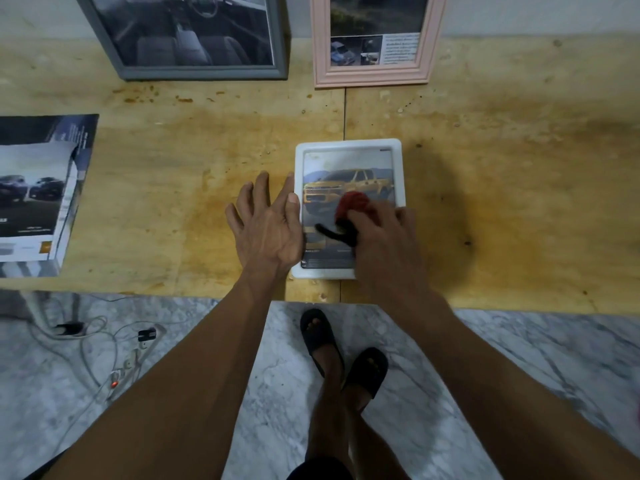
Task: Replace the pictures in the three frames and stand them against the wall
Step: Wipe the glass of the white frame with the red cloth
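A white frame (398, 174) lies flat on the wooden table, holding a picture of a yellow pickup truck (349, 183). My right hand (384, 237) presses a red and black cloth (351, 207) onto its glass. Beside the frame's left edge my left hand (268, 223) rests flat, fingers spread, thumb touching the frame. At the back, a grey frame (194, 71) with a car interior picture and a pink frame (374, 76) with a car leaflet stand against the wall.
A stack of car pictures and brochures (38, 192) lies at the table's left edge. Below the table's front edge (519, 306) is a marble floor with my sandalled feet (343, 355) and a tangle of cables (104, 344) at left.
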Demonstrator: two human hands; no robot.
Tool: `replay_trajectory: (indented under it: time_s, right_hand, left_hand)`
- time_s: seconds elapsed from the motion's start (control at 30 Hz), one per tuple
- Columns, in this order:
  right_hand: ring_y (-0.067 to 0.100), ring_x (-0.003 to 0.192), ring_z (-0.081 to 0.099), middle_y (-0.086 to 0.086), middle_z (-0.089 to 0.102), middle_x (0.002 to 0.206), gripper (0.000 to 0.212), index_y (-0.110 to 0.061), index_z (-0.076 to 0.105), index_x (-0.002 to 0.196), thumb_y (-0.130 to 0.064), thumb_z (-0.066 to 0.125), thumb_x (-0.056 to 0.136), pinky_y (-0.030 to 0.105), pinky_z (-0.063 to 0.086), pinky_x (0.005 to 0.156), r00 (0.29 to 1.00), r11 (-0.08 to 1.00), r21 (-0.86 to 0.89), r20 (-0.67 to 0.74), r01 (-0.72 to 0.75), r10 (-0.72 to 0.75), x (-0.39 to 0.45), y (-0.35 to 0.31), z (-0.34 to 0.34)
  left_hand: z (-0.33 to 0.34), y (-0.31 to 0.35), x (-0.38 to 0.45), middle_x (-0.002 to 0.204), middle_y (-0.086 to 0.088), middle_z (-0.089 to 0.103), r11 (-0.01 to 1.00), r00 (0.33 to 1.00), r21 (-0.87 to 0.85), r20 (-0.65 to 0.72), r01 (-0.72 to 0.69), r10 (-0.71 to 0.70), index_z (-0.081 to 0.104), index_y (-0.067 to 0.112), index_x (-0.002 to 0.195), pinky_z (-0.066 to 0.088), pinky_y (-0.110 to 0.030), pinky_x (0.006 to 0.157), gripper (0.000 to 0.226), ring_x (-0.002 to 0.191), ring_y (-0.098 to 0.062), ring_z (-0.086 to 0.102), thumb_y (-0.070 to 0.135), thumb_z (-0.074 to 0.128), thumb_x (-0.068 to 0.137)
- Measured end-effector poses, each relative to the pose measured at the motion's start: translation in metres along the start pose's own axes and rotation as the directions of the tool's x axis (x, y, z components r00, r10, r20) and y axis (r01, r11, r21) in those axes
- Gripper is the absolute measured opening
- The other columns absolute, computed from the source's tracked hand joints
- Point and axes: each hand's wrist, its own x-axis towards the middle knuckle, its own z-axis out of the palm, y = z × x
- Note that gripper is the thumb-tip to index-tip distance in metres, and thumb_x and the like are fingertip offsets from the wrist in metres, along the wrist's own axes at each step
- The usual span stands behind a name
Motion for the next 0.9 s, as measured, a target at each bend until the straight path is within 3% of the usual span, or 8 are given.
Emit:
replay_trajectory:
  time_s: [0.1, 0.17, 0.33, 0.43, 0.6, 0.73, 0.9]
  right_hand:
    - [0.033, 0.098, 0.047, 0.013, 0.056, 0.118, 0.034, -0.012, 0.062, 0.115, -0.008, 0.057, 0.082, 0.037, 0.038, 0.083, 0.998, 0.998, -0.006, -0.023, -0.062, 0.062, -0.002, 0.007, -0.005]
    - [0.033, 0.103, 0.045, 0.012, 0.054, 0.125, 0.035, -0.014, 0.062, 0.120, -0.009, 0.055, 0.086, 0.033, 0.035, 0.081, 0.998, 0.995, 0.082, 0.034, -0.063, 0.060, -0.003, -0.008, -0.004]
    - [0.028, 0.102, 0.040, 0.001, 0.059, 0.120, 0.032, -0.018, 0.066, 0.112, -0.009, 0.059, 0.082, 0.040, 0.042, 0.084, 0.975, 0.971, 0.205, 0.160, 0.120, -0.154, -0.012, -0.032, 0.000]
    - [0.024, 0.110, 0.039, -0.006, 0.058, 0.122, 0.031, -0.020, 0.066, 0.110, -0.011, 0.058, 0.082, 0.036, 0.031, 0.086, 0.960, 0.973, 0.149, 0.192, 0.179, -0.206, -0.019, -0.022, -0.005]
    - [0.026, 0.103, 0.048, -0.008, 0.064, 0.114, 0.021, -0.021, 0.067, 0.093, -0.014, 0.053, 0.079, 0.041, 0.046, 0.078, 0.973, 0.982, 0.059, 0.139, 0.180, -0.186, -0.028, 0.009, -0.021]
    - [0.026, 0.102, 0.048, -0.009, 0.061, 0.110, 0.014, -0.022, 0.062, 0.094, -0.017, 0.058, 0.081, 0.041, 0.044, 0.075, 0.975, 0.975, -0.100, 0.120, 0.198, -0.186, -0.036, 0.037, -0.028]
    - [0.029, 0.096, 0.049, -0.006, 0.059, 0.108, 0.011, -0.021, 0.057, 0.094, -0.014, 0.051, 0.088, 0.043, 0.044, 0.072, 0.973, 0.971, -0.111, 0.119, 0.213, -0.200, -0.036, 0.041, -0.022]
  left_hand:
    - [0.001, 0.000, 0.001, 0.163, -0.001, 0.018, 1.000, 1.000, -0.001, 0.007, 0.003, -0.003, 0.027, 0.041, 0.153, 0.006, -0.057, 0.118, 0.049, 0.150, -0.028, 0.009, 0.047, 0.015, 0.106]
    - [0.001, 0.000, 0.001, 0.163, -0.002, 0.019, 1.000, 1.000, 0.009, 0.000, 0.004, -0.004, 0.028, 0.041, 0.153, 0.008, -0.058, 0.118, 0.049, 0.150, -0.028, 0.010, 0.047, 0.015, 0.106]
    - [0.001, -0.003, 0.002, 0.162, -0.003, 0.021, 1.000, 1.000, 0.017, -0.005, -0.010, 0.010, 0.031, 0.040, 0.153, 0.010, -0.058, 0.117, 0.049, 0.149, -0.029, 0.012, 0.048, 0.016, 0.106]
    - [0.002, -0.002, 0.003, 0.162, -0.003, 0.022, 1.000, 1.000, 0.014, -0.004, -0.003, 0.003, 0.032, 0.039, 0.152, 0.011, -0.057, 0.117, 0.049, 0.149, -0.029, 0.012, 0.048, 0.018, 0.106]
    - [0.001, 0.000, 0.002, 0.162, -0.003, 0.022, 1.000, 1.000, 0.020, 0.001, 0.001, -0.001, 0.033, 0.040, 0.152, 0.011, -0.056, 0.117, 0.049, 0.149, -0.030, 0.012, 0.047, 0.017, 0.106]
    - [0.000, 0.004, 0.002, 0.162, -0.002, 0.021, 0.999, 0.999, 0.012, 0.013, 0.050, -0.051, 0.034, 0.041, 0.151, 0.010, -0.057, 0.117, 0.049, 0.149, -0.030, 0.011, 0.047, 0.017, 0.106]
    - [-0.002, 0.012, -0.001, 0.163, -0.001, 0.021, 0.995, 0.995, 0.001, 0.016, 0.098, -0.098, 0.034, 0.040, 0.151, 0.008, -0.059, 0.117, 0.048, 0.150, -0.030, 0.009, 0.047, 0.018, 0.106]
